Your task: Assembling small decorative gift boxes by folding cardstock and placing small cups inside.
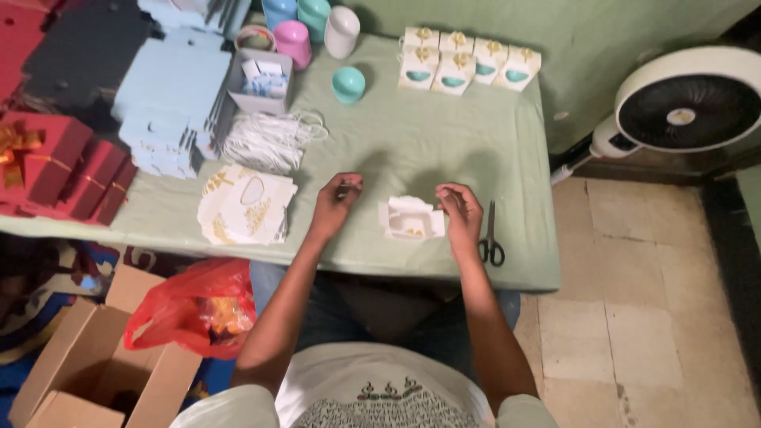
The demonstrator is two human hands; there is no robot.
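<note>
A stack of flat white cartons (244,208) lay on the green surface (412,150). Just right of it the left hand (334,204) hovered, its grip pinched shut, perhaps on something too small to make out. A half-folded white box (411,219) sat between the hands. The right hand (460,210) touched its edge, fingers curled closed. Scissors (491,235) lay just beyond.

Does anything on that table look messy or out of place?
Mostly tidy. The small white box between the hands is only half folded, its flaps open. The teal cup sits alone, apart from the other cups. Nothing is spilled or broken.
</note>
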